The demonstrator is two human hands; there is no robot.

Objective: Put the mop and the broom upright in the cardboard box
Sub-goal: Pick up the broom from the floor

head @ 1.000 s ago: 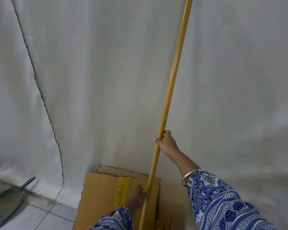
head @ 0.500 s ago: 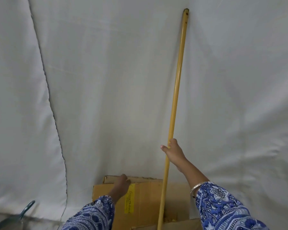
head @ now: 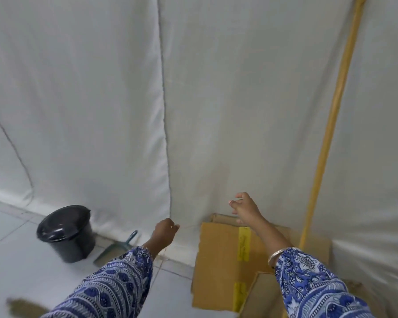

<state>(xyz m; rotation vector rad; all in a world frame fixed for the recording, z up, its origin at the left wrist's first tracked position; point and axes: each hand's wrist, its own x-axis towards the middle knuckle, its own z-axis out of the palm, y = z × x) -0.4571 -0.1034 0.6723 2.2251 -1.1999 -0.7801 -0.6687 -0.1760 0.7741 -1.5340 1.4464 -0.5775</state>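
Nearest of all are two sleeves in a blue and white print, reaching forward from the bottom edge. The left hand (head: 164, 232) is loosely curled over the pale floor, and a thin pale line runs past its knuckles, though I cannot tell whether the fingers actually pinch it. The right hand (head: 245, 208) hangs in the air with fingers spread and nothing in it, a bangle (head: 276, 255) at the wrist.

Under that right arm stands the cardboard box (head: 218, 267), its flaps up and strips of yellow tape (head: 243, 247) down the near side. Out of its right part rises a long yellow handle (head: 331, 125), standing nearly upright and leaning against the white cloth backdrop (head: 239, 99); its lower end is hidden inside the box (so whether it belongs to the mop or the broom is not clear), and neither hand touches it.

At the bottom left corner a brownish bristly patch (head: 24, 308) lies on the floor. Farther back on the left, a green dustpan (head: 115, 249) lies beside a black lidded bin (head: 67, 232), both close to the hem of the cloth.
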